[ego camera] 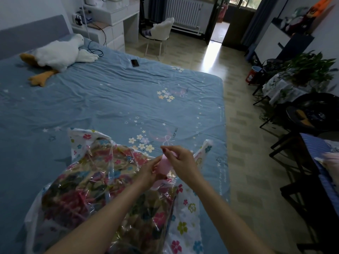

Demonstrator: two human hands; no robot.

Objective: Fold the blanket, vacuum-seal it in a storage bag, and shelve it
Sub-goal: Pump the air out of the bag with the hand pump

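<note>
Pinching one pink piece [166, 165], maybe clip: two hands.

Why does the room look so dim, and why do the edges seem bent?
Head view: the only strong light enters at the doorway, glaring on the floor; the wide-angle lens bows the bed edge; the storage bag shows shiny reflections; both hands look slightly blurred.

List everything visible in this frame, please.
bed: one, blue sheet, fills left
bag: one, clear with flower print, near edge of bed
blanket: one, multicoloured floral, inside bag
pink piece: one, on bag, between both hands
goose toy: one, white, far left on bed
phone: one, black, far side of bed
chair: one, white, by radiator
plants: several, green, right
left hand: holds pink piece
right hand: pinches pink piece
</note>
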